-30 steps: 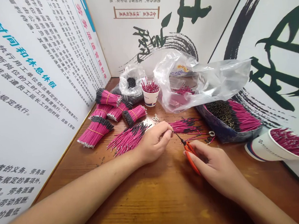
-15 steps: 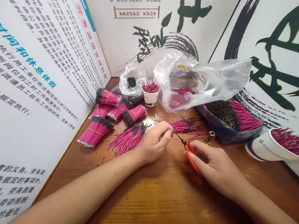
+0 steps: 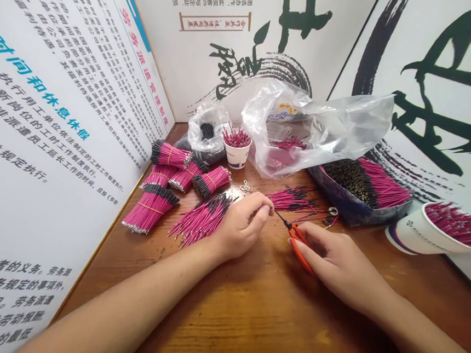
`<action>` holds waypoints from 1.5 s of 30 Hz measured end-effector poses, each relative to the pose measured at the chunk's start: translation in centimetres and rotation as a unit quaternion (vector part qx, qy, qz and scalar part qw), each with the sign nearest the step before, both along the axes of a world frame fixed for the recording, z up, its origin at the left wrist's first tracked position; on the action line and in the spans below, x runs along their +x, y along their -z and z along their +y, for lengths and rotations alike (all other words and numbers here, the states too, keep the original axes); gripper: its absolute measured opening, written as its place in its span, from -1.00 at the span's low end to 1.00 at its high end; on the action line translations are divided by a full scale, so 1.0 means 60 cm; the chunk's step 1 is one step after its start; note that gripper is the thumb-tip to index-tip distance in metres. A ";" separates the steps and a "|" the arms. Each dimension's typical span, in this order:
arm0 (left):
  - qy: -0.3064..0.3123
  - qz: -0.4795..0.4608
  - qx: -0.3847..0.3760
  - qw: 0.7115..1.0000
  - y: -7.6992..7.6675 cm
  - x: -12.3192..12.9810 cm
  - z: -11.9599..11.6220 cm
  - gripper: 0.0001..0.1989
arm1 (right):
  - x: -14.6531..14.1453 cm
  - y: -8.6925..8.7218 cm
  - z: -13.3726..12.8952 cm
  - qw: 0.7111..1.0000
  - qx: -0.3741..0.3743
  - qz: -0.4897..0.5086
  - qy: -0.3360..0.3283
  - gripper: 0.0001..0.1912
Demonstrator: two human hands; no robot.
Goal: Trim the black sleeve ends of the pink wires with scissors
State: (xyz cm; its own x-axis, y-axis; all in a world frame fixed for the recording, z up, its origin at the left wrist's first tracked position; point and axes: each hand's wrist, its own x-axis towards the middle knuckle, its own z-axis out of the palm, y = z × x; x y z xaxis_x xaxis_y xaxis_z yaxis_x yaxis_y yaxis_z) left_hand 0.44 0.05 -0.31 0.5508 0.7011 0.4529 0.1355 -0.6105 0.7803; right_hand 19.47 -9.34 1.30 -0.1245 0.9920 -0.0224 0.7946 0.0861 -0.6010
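My left hand (image 3: 243, 225) is closed in a pinch above the table. What its fingertips hold is too small and too hidden to make out. My right hand (image 3: 342, 263) is wrapped round the orange handles of small pliers (image 3: 298, 241). Their thin dark tip points up and left, right at the pinched fingers of my left hand. Loose pink wires (image 3: 196, 221) with black ends lie behind my left forearm. More pink and black wires (image 3: 290, 199) lie just beyond my fingertips.
Rubber-banded wire bundles (image 3: 151, 206) are stacked at the left. A paper cup (image 3: 239, 157) of wires stands at the back, beside clear plastic bags (image 3: 331, 135). On the right are a dark bag (image 3: 346, 211) of wires and a tilted paper cup (image 3: 409, 232). Walls enclose the table.
Very little differs. The pliers and my right hand have shifted slightly left; my left hand keeps its pinch in the same place.
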 end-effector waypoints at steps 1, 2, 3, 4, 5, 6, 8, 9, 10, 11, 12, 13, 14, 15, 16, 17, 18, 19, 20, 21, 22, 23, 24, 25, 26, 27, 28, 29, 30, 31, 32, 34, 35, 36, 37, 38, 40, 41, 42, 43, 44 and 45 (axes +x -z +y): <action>0.008 0.008 0.005 1.000 -0.001 0.000 -0.002 -0.77 | 0.000 0.000 0.000 1.000 -0.001 0.003 -0.001 -0.71; 0.017 0.016 0.008 1.000 -0.001 -0.001 -0.003 -0.77 | -0.001 0.000 0.001 1.000 -0.002 0.008 -0.003 -0.70; 0.023 0.023 0.010 0.999 -0.002 -0.001 -0.004 -0.77 | -0.001 0.000 0.001 1.000 -0.002 0.015 -0.006 -0.70; 0.024 0.024 0.011 0.999 -0.002 -0.001 -0.005 -0.77 | -0.001 0.000 0.001 1.000 -0.003 0.020 -0.009 -0.71; 0.020 0.018 0.011 1.000 -0.002 -0.001 -0.006 -0.76 | -0.001 0.000 0.000 1.000 -0.005 0.022 -0.011 -0.71; 0.010 0.005 0.011 1.000 -0.002 -0.001 -0.005 -0.76 | -0.001 0.000 0.000 1.000 -0.006 0.021 -0.013 -0.71; -0.026 -0.037 0.012 0.999 -0.001 -0.001 -0.003 -0.74 | 0.000 0.001 0.000 1.000 -0.009 0.010 -0.010 -0.70; -0.046 -0.058 0.013 0.997 -0.001 0.000 -0.001 -0.74 | 0.000 0.001 0.000 1.000 -0.011 0.002 -0.006 -0.70; -0.060 -0.076 0.011 0.995 0.000 0.000 0.001 -0.74 | 0.001 0.002 0.000 1.000 -0.013 -0.005 -0.003 -0.69; -0.069 -0.089 0.009 0.994 0.001 0.000 0.002 -0.74 | 0.001 0.003 0.000 1.000 -0.015 -0.009 0.001 -0.69; -0.070 -0.095 0.008 0.993 0.001 0.000 0.002 -0.74 | 0.002 0.003 0.001 1.000 -0.017 -0.011 0.003 -0.69; -0.062 -0.093 0.010 0.994 0.002 -0.001 0.002 -0.74 | 0.002 0.004 0.001 1.000 -0.019 -0.011 0.005 -0.69; -0.048 -0.083 0.015 0.995 0.002 -0.001 0.000 -0.74 | 0.002 0.004 0.001 1.000 -0.020 -0.010 0.006 -0.69; -0.029 -0.067 0.024 0.997 0.003 -0.002 -0.001 -0.74 | 0.002 0.005 0.001 1.000 -0.021 -0.010 0.007 -0.69; -0.008 -0.046 0.036 0.998 0.003 -0.003 -0.003 -0.75 | 0.002 0.005 0.001 1.000 -0.022 -0.010 0.008 -0.69; 0.012 -0.023 0.049 0.998 0.003 -0.004 -0.005 -0.76 | 0.002 0.005 0.001 1.000 -0.021 -0.011 0.011 -0.69; 0.024 -0.005 0.061 0.998 0.003 -0.004 -0.006 -0.77 | 0.002 0.005 0.001 1.000 -0.021 -0.014 0.014 -0.69; 0.026 0.007 0.072 0.997 0.004 -0.005 -0.006 -0.78 | 0.002 0.005 0.001 0.999 -0.020 -0.018 0.018 -0.69; 0.016 0.011 0.079 0.997 0.004 -0.005 -0.005 -0.79 | 0.002 0.005 0.001 0.999 -0.018 -0.022 0.023 -0.69; -0.004 0.008 0.084 0.996 0.004 -0.005 -0.003 -0.79 | 0.003 0.005 0.001 0.999 -0.015 -0.024 0.029 -0.69; -0.029 -0.001 0.086 0.996 0.003 -0.005 -0.001 -0.79 | 0.004 0.005 0.001 0.999 -0.012 -0.022 0.037 -0.69; -0.051 -0.010 0.085 0.995 0.003 -0.004 0.002 -0.78 | 0.005 0.004 0.002 0.999 -0.009 -0.015 0.046 -0.69; -0.067 -0.015 0.081 0.994 0.003 -0.004 0.005 -0.78 | 0.006 0.004 0.003 0.998 -0.006 -0.004 0.055 -0.70; -0.074 -0.017 0.077 0.994 0.002 -0.003 0.007 -0.78 | 0.008 0.004 0.003 0.998 -0.002 0.009 0.063 -0.70; -0.074 -0.017 0.071 0.995 0.002 -0.002 0.008 -0.78 | 0.009 0.004 0.004 0.997 0.002 0.023 0.068 -0.71; -0.068 -0.013 0.066 0.995 0.002 -0.002 0.009 -0.78 | 0.010 0.004 0.004 0.997 0.005 0.034 0.071 -0.72; -0.058 -0.007 0.061 0.996 0.003 -0.002 0.009 -0.79 | 0.011 0.005 0.004 0.997 0.007 0.042 0.069 -0.72; -0.049 0.000 0.057 0.997 0.003 -0.002 0.008 -0.79 | 0.011 0.005 0.003 0.997 0.008 0.047 0.063 -0.73; -0.040 0.006 0.054 0.998 0.003 -0.003 0.007 -0.79 | 0.010 0.005 0.003 0.997 0.009 0.052 0.056 -0.73; -0.031 0.012 0.049 0.998 0.004 -0.003 0.005 -0.79 | 0.009 0.005 0.002 0.997 0.008 0.056 0.049 -0.73; -0.022 0.017 0.044 0.999 0.004 -0.004 0.003 -0.79 | 0.008 0.006 0.001 0.997 0.008 0.059 0.043 -0.73; -0.002 0.022 0.034 0.999 0.005 -0.004 -0.001 -0.78 | 0.004 0.007 0.000 0.998 0.009 0.062 0.032 -0.74; 0.007 0.018 0.029 0.999 0.005 -0.004 -0.002 -0.77 | 0.003 0.008 0.000 0.998 0.011 0.062 0.026 -0.75; 0.011 0.009 0.026 1.000 0.005 -0.003 -0.003 -0.77 | 0.001 0.009 0.000 0.998 0.012 0.059 0.021 -0.75; 0.010 -0.004 0.024 1.000 0.005 -0.002 -0.003 -0.76 | 0.000 0.009 0.000 0.998 0.012 0.054 0.014 -0.75; 0.005 -0.020 0.021 1.000 0.005 -0.001 -0.003 -0.76 | -0.002 0.010 0.000 0.999 0.010 0.047 0.008 -0.75; -0.014 -0.047 0.009 0.999 0.006 0.001 -0.002 -0.77 | -0.003 0.009 0.000 0.999 -0.002 0.036 0.003 -0.75; -0.025 -0.055 0.000 0.998 0.007 0.001 0.000 -0.77 | -0.003 0.008 0.000 0.999 -0.009 0.032 0.004 -0.75; -0.033 -0.059 -0.008 0.998 0.007 0.002 0.001 -0.77 | -0.003 0.007 0.001 0.999 -0.015 0.031 0.006 -0.75; -0.039 -0.059 -0.015 0.997 0.008 0.002 0.002 -0.78 | -0.003 0.006 0.001 0.999 -0.018 0.032 0.010 -0.74; -0.041 -0.058 -0.021 0.997 0.008 0.001 0.003 -0.78 | -0.003 0.005 0.000 0.999 -0.018 0.036 0.013 -0.73; -0.039 -0.055 -0.025 0.997 0.008 0.001 0.004 -0.79 | -0.002 0.004 0.000 0.999 -0.014 0.040 0.017 -0.73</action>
